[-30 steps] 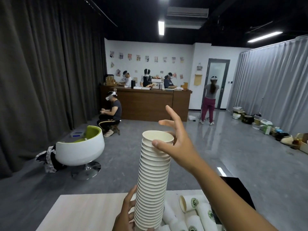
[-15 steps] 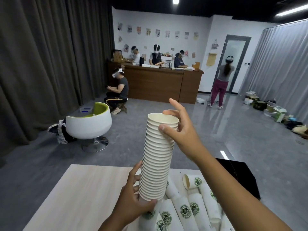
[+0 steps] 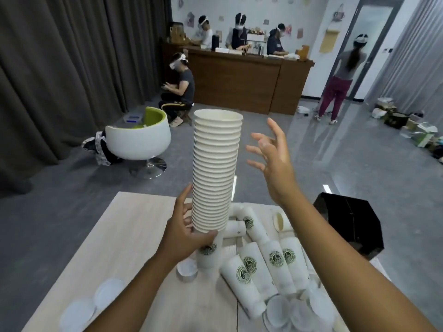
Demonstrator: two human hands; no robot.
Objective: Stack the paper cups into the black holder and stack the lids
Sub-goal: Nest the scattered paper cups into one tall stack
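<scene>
Pale wood bench point(image 3: 134, 238) | tall cup stack point(image 3: 215, 168) upright, left hand point(image 3: 184, 233) grip clamped at its base | right hand point(image 3: 271, 159) fingers spread apart, off stack | black holder point(image 3: 350, 226) right | risk: unsteadied stack tips onto loose cups point(image 3: 261, 264), lids point(image 3: 287, 310)

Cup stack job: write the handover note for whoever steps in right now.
Left hand: grip round the bottom of the tall cup stack, held upright above the table.
Right hand: open, fingers spread, beside the stack's upper part, not touching.
Black holder: at the table's right edge; no cups seen in it.
Loose cups: lying on their sides at the stack's foot.
Lids: scattered flat, front left and front right.
Done: many cups nested.
Left: add loose cups, seat stack in holder, stack lids.
</scene>
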